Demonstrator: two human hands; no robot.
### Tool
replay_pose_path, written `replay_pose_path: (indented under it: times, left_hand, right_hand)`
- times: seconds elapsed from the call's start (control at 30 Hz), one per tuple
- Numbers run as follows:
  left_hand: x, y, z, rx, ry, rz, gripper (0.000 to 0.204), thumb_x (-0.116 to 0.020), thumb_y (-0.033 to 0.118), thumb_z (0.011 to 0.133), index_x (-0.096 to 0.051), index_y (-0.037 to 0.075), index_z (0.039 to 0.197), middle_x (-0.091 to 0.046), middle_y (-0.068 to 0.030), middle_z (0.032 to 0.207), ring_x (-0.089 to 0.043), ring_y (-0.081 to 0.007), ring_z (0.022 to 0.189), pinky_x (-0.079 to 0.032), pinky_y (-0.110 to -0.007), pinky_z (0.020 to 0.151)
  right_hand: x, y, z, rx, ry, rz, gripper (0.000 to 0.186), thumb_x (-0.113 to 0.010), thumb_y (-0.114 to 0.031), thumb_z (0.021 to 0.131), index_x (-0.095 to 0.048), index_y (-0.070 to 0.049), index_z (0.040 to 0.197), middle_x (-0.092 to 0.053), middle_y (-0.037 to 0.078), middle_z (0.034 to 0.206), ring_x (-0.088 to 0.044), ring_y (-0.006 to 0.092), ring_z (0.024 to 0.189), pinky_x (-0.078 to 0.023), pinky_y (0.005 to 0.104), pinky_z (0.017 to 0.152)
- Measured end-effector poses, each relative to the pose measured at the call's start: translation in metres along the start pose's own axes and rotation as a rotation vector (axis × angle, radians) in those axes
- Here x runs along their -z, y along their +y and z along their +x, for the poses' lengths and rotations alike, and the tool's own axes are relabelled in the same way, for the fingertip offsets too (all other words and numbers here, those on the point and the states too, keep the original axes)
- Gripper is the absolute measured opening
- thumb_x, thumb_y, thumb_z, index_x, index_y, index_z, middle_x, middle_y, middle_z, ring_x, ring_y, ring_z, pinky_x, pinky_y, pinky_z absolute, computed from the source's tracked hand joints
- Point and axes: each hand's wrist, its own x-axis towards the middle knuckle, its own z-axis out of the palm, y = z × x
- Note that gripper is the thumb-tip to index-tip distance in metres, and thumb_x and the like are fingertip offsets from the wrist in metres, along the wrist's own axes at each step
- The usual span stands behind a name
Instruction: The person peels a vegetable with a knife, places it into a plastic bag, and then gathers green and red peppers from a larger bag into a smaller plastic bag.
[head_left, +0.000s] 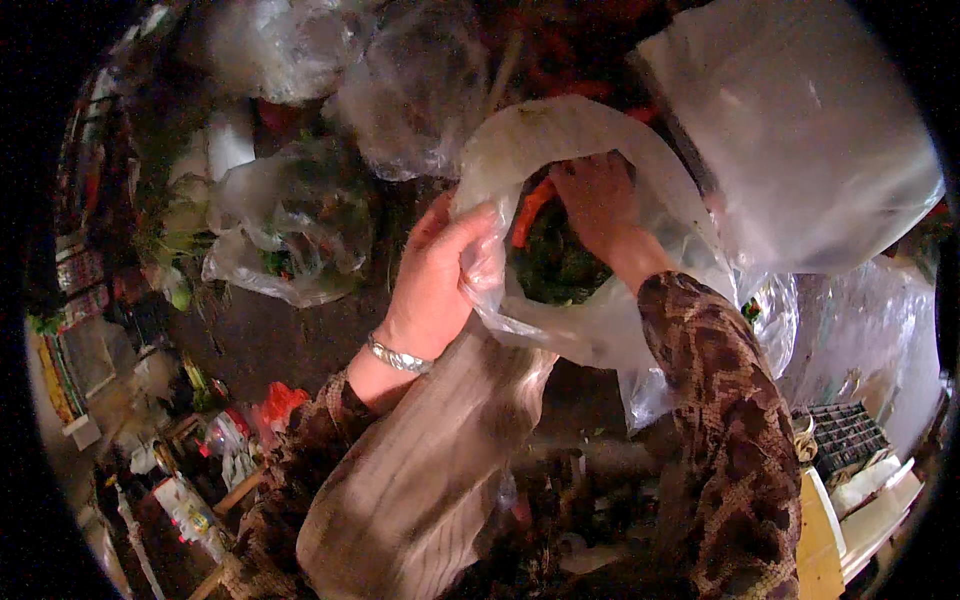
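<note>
A translucent whitish plastic bag [560, 120] is spread open in front of me. My left hand [440, 260], with a silver bracelet on its wrist, pinches the bag's left rim between thumb and fingers. Through the opening, my right hand [600, 205] reaches into the bag. Its fingers curl beside a red-orange long piece [533, 212]; the fingertips are in shadow, so what they hold cannot be made out. Dark green leafy stuff [562, 262] lies deeper in the bag, below the right hand.
A clear bag of greens [290, 225] sits at the left, with more clear bags [415, 95] behind. A large whitish plastic sheet [800, 130] stands far right. A dark gridded tray [845, 440] lies near right. A red plastic bag [283, 402] is at lower left.
</note>
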Motion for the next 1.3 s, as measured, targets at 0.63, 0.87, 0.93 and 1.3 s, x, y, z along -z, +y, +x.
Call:
replay_pose_path:
  times: [0.63,0.87,0.93,1.3]
  left_hand:
    - [-0.002,0.003,0.001,0.076,0.025,-0.245,0.022,-0.061,0.009,0.089,-0.059,0.006,0.110,-0.062,0.0009,0.093,-0.057,-0.0075,0.081,-0.046,-0.022,0.067]
    - [-0.007,0.004,0.000,0.129,0.041,-0.392,0.021,-0.062,0.007,0.088,-0.059,0.006,0.109,-0.063,0.0002,0.095,-0.058,-0.0076,0.081,-0.046,-0.022,0.066]
    - [-0.003,0.003,0.003,0.144,0.021,-0.402,0.022,-0.062,0.007,0.088,-0.059,0.006,0.109,-0.063,0.0002,0.095,-0.058,-0.0078,0.081,-0.046,-0.022,0.066]
    - [0.006,0.009,0.006,0.045,0.004,-0.241,0.024,-0.059,0.010,0.091,-0.058,0.004,0.114,-0.061,-0.0017,0.102,-0.057,-0.0099,0.091,-0.047,-0.023,0.075]
  right_hand:
    - [0.081,0.000,-0.055,-0.358,-0.729,0.966,0.031,-0.057,-0.029,0.087,-0.062,-0.001,0.100,-0.063,0.026,0.095,-0.061,0.0415,0.096,-0.049,0.0464,0.081]
    - [-0.035,0.025,-0.006,-0.439,-0.061,0.400,0.033,-0.056,-0.013,0.083,-0.056,-0.005,0.115,-0.059,0.024,0.110,-0.055,0.0433,0.104,-0.045,0.0496,0.088]
    - [-0.033,0.021,0.001,-0.447,-0.103,0.465,0.040,-0.057,-0.014,0.081,-0.052,-0.002,0.118,-0.058,0.026,0.113,-0.054,0.0430,0.107,-0.044,0.0489,0.091]
    - [-0.014,0.000,-0.009,-0.386,-0.074,0.638,0.056,-0.064,-0.022,0.077,-0.047,-0.010,0.130,-0.058,0.022,0.121,-0.056,0.0376,0.112,-0.045,0.0449,0.095]
